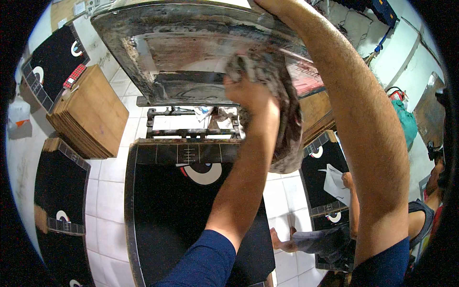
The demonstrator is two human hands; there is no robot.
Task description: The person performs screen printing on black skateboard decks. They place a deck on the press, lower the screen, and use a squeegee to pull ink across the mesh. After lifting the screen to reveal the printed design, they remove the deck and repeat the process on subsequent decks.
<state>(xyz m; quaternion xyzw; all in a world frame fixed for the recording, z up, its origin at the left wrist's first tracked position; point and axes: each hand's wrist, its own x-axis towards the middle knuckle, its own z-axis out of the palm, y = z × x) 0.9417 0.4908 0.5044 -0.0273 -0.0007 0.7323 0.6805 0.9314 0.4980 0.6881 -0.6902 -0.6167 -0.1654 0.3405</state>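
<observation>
A raised screen-printing frame with a stained, inky surface stands tilted up before me. Pressed against it, and blurred by motion, is a crumpled dark, patterned rag with my left hand closed on it; the cloth hangs down past the frame's lower edge. My right arm reaches up along the right side. At the frame's top edge, my right hand is mostly cut off by the picture's border, so its fingers are hidden. Below lies a black printed panel with a cream curved shape near its far end.
Metal hinge bars run beneath the frame. Stacked brown boards stand left, with a red checkered item on top. More black panels line both sides. At right a seated person holds white paper.
</observation>
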